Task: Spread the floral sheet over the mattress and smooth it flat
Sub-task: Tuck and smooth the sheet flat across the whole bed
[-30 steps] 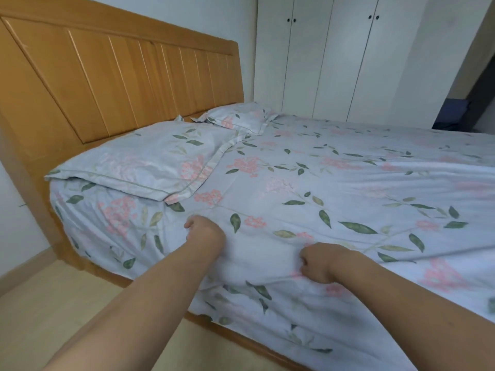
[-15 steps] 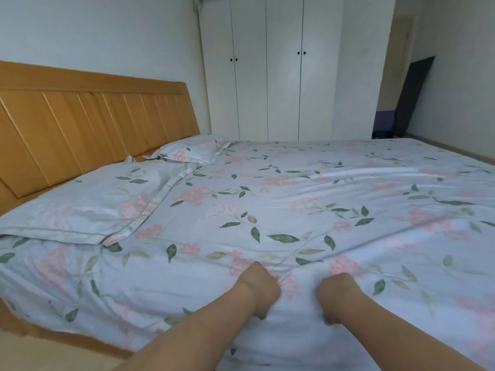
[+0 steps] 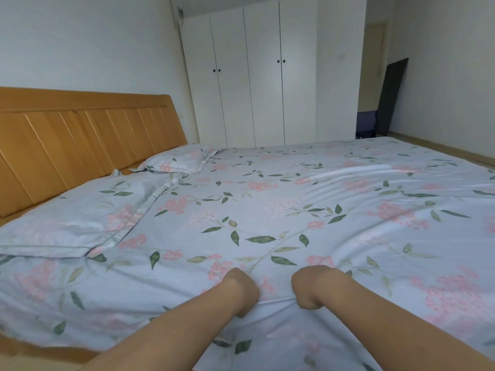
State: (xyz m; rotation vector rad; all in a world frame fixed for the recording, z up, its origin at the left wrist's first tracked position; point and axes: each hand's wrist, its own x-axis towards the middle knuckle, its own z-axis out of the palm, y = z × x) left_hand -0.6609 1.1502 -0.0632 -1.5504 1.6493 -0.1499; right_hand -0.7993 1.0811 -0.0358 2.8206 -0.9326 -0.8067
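The floral sheet [image 3: 281, 199] is the largest thing before us: it covers the mattress from under our hands to the far side of the bed, hangs over the near edge below our wrists, and shows long soft creases running away to the right of our right hand. Beyond our hands and across the bed stands the white wardrobe [image 3: 257, 76], its doors closed. Far to the left of our left hand rises the wooden headboard [image 3: 80, 145]. Against it lie two pillows in the same print: the near pillow [image 3: 72, 218] sits up and to the left of our left hand, and the far pillow [image 3: 179, 162] lies beyond that one, near the wardrobe. Well beyond our right hand a dark panel [image 3: 392, 95] leans on the wall. Our left hand [image 3: 242, 289] is curled into a fist with a fold of the sheet bunched in its fingers at the near edge. Our right hand [image 3: 312, 286], just beside it but not touching, is clenched the same way on the cloth, and a ridge of fabric is drawn tight between the two.
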